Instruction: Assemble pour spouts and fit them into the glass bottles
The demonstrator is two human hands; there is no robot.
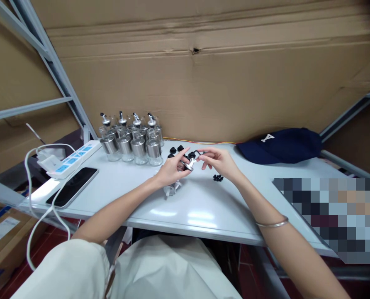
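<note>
My left hand (pixel 170 169) is closed around a silver bottle pour spout (pixel 189 164) above the white table (pixel 200 199). At its upper end, the fingertips of my right hand (pixel 220 162) pinch a small black spout cap (pixel 198 153); whether it is fitted on the spout I cannot tell. Black rubber stoppers (pixel 173 150) lie behind my left hand, partly hidden by it. Below that hand rest some silver and clear spout parts (pixel 170 190). A small cluster of black caps (pixel 217 178) lies beneath my right hand.
Glass bottles with steel sleeves (pixel 138 147) stand in rows at the back left, several topped with pourers. A power strip (pixel 74 160) with white cables and a phone (pixel 74 187) are at the left. A navy cap (pixel 283 145) sits back right, beside a blurred-out area.
</note>
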